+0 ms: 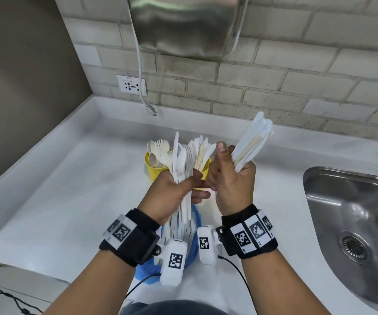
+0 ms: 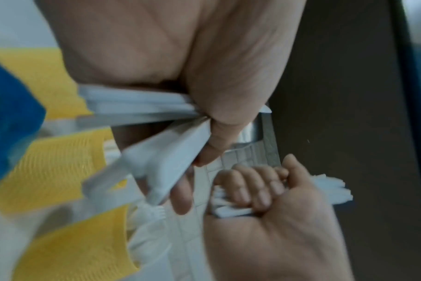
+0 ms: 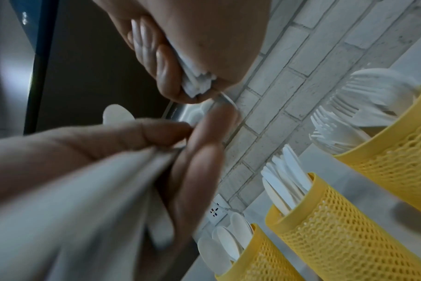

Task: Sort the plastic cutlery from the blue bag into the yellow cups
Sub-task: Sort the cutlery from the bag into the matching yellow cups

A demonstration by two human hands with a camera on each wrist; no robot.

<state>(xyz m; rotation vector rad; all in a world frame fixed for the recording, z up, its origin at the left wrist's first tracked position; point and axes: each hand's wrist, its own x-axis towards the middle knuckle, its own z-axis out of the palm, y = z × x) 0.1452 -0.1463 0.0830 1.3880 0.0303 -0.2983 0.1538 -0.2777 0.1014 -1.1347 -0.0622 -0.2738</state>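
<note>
Above the counter, my left hand (image 1: 176,192) grips a mixed bundle of white forks and spoons (image 1: 181,164), its handles reaching down into the blue bag (image 1: 195,223). My right hand (image 1: 231,178) is right beside it and holds a bunch of white knives (image 1: 251,139) tilted up to the right. Behind the hands stand the yellow mesh cups (image 1: 153,165). The right wrist view shows three of them: spoons (image 3: 264,256), knives (image 3: 324,218), forks (image 3: 397,152). In the left wrist view my left hand (image 2: 216,117) pinches the handles (image 2: 142,106), while my right hand (image 2: 264,192) is closed round the knives.
A steel sink (image 1: 351,223) is set into the white counter (image 1: 70,189) on the right. A metal appliance (image 1: 183,26) hangs on the brick wall, its loose plug (image 1: 151,110) dangling near a wall socket (image 1: 131,85). A wall closes the left side.
</note>
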